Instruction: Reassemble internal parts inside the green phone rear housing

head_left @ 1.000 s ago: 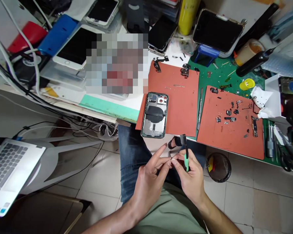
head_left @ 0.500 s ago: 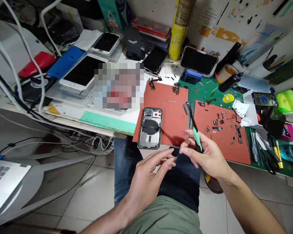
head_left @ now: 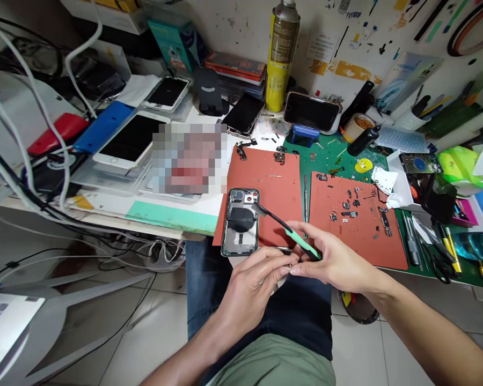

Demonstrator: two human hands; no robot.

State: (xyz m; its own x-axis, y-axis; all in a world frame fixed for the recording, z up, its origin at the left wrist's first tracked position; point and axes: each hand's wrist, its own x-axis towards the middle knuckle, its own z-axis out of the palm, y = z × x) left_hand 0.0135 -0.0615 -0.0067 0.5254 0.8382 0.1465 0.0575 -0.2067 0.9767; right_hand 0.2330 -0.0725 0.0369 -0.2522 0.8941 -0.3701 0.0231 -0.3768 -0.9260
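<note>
My right hand [head_left: 334, 257] grips a black and green toothbrush [head_left: 292, 234], its bristles pointing up and left over the edge of an opened phone housing [head_left: 241, 241]. The fingers of my left hand [head_left: 255, 279] are pressed together, their tips meeting my right thumb and fingertips above my lap. Whatever lies between the fingertips is mostly hidden and too small to name. The housing, with a black round patch inside, rests at the front left of an orange mat [head_left: 282, 193], just beyond my left hand.
A second orange mat [head_left: 326, 241] bears several small phone parts. Scissors [head_left: 438, 265] and other tools lie at the right edge. A phone [head_left: 312, 112] leans on a blue stand behind, beside a yellow spray can [head_left: 279, 69]. White cables [head_left: 66, 118] hang at the left.
The toothbrush has tipped from nearly upright to slanting left, its head now near the phone housing. My hands have come together at the fingertips. The view has shifted slightly.
</note>
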